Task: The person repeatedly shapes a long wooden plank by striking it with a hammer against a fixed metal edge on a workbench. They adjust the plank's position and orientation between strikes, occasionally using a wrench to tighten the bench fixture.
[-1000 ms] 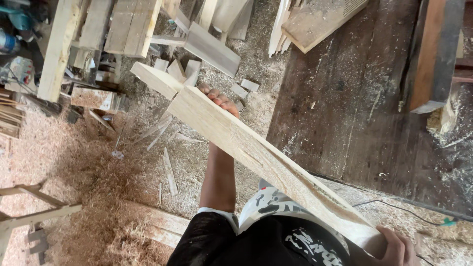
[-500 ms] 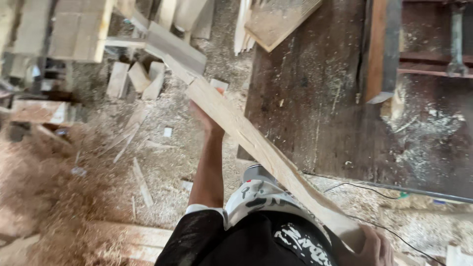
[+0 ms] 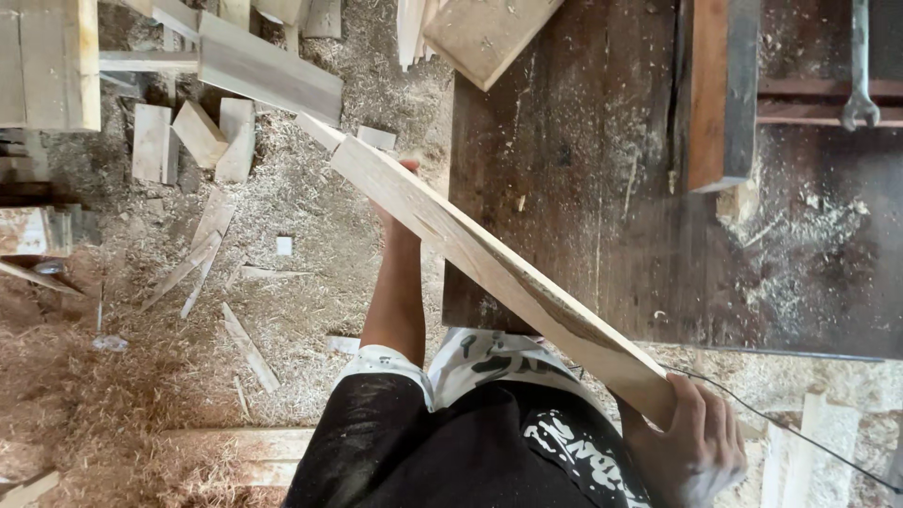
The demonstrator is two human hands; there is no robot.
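Note:
A long pale wooden board (image 3: 489, 259) runs diagonally from the upper left down to the lower right, held on edge above the sawdust floor. My left hand (image 3: 393, 209) grips it from underneath near its far end, mostly hidden behind the wood. My right hand (image 3: 694, 444) closes on the near end at the lower right. The board's middle crosses the corner of a dark workbench (image 3: 602, 169).
A red and grey fence bar (image 3: 720, 94) lies on the workbench with a wrench (image 3: 861, 66) at its far right. Offcut blocks (image 3: 193, 136) and planks (image 3: 268, 71) litter the sawdust floor at left. A thin black cable (image 3: 790, 428) trails at the lower right.
The view has shifted right, bringing more of the workbench into sight. The board, still held in both hands, has swung toward the workbench and now overlaps its corner.

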